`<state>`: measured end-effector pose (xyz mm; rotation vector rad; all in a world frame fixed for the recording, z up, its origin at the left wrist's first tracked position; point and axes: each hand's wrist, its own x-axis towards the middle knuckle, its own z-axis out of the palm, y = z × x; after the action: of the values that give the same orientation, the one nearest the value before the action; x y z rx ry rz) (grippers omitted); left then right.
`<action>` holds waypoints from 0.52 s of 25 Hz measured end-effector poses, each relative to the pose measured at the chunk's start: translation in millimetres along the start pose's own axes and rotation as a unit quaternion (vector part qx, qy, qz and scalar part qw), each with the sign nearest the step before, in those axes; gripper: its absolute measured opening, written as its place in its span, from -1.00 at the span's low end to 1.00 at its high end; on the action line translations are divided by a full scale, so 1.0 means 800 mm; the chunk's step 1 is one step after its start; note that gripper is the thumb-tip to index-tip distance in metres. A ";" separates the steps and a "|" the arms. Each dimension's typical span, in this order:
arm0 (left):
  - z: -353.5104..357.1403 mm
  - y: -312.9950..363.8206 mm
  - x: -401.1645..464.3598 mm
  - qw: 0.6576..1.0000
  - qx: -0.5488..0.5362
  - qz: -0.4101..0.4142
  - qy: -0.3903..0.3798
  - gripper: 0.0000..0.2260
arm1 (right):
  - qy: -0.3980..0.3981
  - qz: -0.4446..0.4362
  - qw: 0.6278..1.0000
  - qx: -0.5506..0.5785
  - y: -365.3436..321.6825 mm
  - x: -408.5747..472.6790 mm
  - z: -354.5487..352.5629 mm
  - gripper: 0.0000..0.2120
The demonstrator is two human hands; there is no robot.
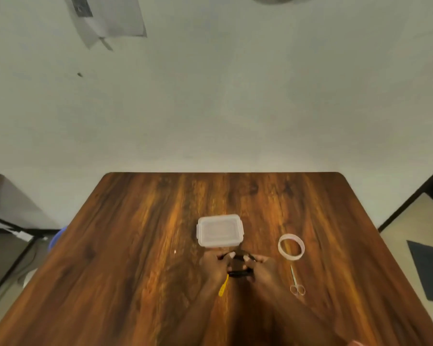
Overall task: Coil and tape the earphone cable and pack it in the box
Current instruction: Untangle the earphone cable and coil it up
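A black earphone cable (238,272) is bunched between my two hands just above the wooden table (135,245). My left hand (214,267) and my right hand (261,268) both grip it from either side. A yellow strip (223,286) hangs down from the bundle under my left hand. The clear plastic box (220,230) sits with its lid on, just beyond my fingers. A roll of tape (291,246) lies to the right of the box. Small scissors (296,280) lie below the roll.
The table's far edge meets a pale wall. A dark stand and a floor area show at the left; a dark mat (428,270) lies on the floor at the right.
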<state>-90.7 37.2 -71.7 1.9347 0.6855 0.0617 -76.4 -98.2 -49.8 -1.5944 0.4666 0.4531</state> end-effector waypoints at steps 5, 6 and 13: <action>0.021 -0.054 -0.006 0.992 0.114 -0.042 -0.023 -0.75 | 0.028 -0.027 0.985 -0.171 0.066 0.034 0.009 -0.86; 0.024 -0.061 -0.003 0.989 0.139 -0.032 -0.032 -0.73 | 0.026 -0.041 0.979 -0.198 0.074 0.042 0.011 -0.88; 0.056 -0.064 0.020 0.972 0.234 -0.025 -0.004 -0.70 | 0.056 -0.121 0.919 -0.371 0.096 0.089 0.017 -0.82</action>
<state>-84.0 23.5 -139.8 2.3633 0.7947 -0.1519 -59.0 -91.7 -153.5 -2.3914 0.1707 0.3659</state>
